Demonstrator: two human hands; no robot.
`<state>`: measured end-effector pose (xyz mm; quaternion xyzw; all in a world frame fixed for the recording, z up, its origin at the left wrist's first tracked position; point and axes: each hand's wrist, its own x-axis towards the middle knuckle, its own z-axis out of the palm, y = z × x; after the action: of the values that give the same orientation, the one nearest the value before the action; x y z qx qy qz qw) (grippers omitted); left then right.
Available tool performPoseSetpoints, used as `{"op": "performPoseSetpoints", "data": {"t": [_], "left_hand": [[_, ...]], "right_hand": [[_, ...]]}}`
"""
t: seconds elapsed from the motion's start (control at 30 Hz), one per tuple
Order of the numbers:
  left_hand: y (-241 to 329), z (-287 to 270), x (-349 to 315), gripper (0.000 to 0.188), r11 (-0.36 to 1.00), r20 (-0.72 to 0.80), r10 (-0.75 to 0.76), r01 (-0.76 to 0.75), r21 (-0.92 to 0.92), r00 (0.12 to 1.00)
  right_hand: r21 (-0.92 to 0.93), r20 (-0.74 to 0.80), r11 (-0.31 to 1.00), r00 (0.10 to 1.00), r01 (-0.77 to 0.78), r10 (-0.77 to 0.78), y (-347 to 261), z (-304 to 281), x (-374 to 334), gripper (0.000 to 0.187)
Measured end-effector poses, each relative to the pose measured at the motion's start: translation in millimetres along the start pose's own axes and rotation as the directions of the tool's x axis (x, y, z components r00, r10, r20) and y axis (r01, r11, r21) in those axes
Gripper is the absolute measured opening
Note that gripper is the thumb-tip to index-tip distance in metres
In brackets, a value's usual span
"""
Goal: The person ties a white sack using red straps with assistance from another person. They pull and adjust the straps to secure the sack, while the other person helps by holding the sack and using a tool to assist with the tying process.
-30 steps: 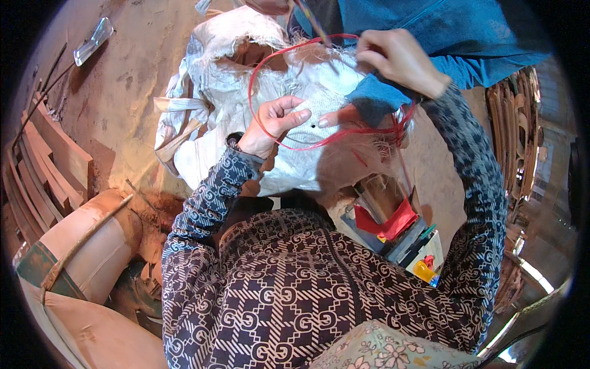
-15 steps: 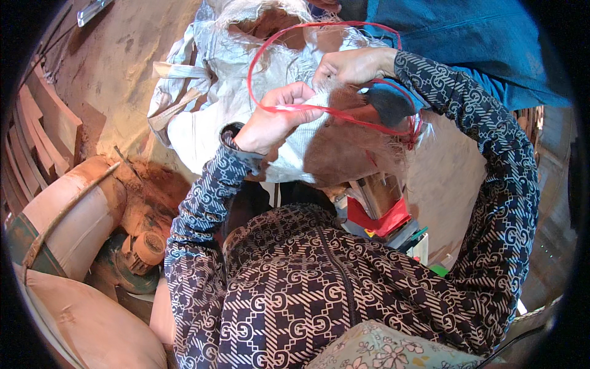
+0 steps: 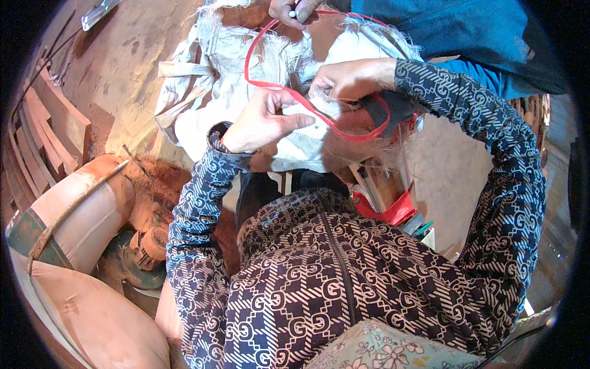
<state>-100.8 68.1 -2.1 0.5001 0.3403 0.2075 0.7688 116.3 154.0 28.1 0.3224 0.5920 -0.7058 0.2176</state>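
A frayed white woven sack (image 3: pixel 246 67) stands in front of me, its mouth open toward the top of the view. My right hand (image 3: pixel 350 80) pinches the sack's near edge, the fingers closed and partly hidden in the cloth. Beside it on the left is my left hand (image 3: pixel 261 123), thumb stretched out and apart from the fingers. A red plastic strap (image 3: pixel 332 126) loops across the sack and passes by my left fingertips. At the top another person's hand (image 3: pixel 295 12) is at the loop, pinching something small and pale.
The other person's blue garment (image 3: pixel 455 31) fills the upper right. Wooden planks (image 3: pixel 55 117) are stacked at the left. Below them lie full pale sacks (image 3: pixel 80 215) and a dusty motor (image 3: pixel 150 243). A red item (image 3: pixel 393 209) is among things beneath the sack's right side.
My left thumb has opened away from the strap and sack edge. Another person's hand has come in at the top, by the strap. The strap loop has shifted; my right hand keeps its pinch.
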Motion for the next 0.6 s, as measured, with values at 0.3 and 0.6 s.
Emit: {"op": "performPoseSetpoints", "data": {"t": [0.3, 0.6], "left_hand": [[-3, 23, -24, 0.015, 0.975, -0.267, 0.221, -0.219, 0.038, 0.938], [-14, 51, -34, 0.017, 0.963, -0.434, 0.262, -0.260, 0.065, 0.862]], "right_hand": [[0.282, 0.161, 0.959, 0.987, -0.031, -0.016, -13, 15, 1, 0.019], [0.254, 0.160, 0.966, 0.983, 0.047, -0.090, -11, 28, -11, 0.038]]}}
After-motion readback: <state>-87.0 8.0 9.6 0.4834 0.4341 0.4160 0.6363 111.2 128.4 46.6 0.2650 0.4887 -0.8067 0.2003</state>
